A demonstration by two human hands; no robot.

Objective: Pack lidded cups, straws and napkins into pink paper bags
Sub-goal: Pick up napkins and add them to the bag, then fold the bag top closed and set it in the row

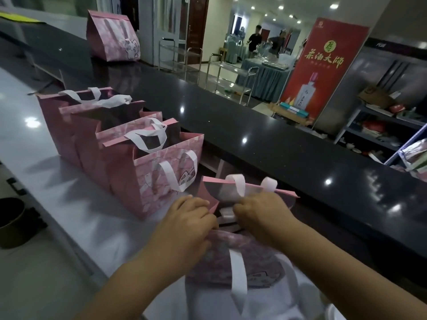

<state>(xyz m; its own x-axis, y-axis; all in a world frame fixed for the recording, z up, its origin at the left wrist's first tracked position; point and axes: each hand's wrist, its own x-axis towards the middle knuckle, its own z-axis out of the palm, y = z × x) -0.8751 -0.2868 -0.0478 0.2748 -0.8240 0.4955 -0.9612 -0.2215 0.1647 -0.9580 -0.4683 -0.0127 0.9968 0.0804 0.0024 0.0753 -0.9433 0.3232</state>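
A pink paper bag (233, 257) with white handles stands on the white counter right in front of me, its mouth partly open. My left hand (191, 218) pinches the near rim at the left side. My right hand (261, 211) grips the rim at the right, fingers curled into the opening. What lies inside is dark and hidden. Three more pink bags (159, 174) with white handles stand open in a row to the left, running away from me. Another pink bag (111, 35), folded closed, sits on the raised black ledge at the back.
A glossy black raised ledge (254, 125) runs along the far side of the white counter (69, 204). A dark round container (9, 218) sits at the left edge. Beyond the ledge are a red banner (323, 68), metal trolleys, shelves and two people far off.
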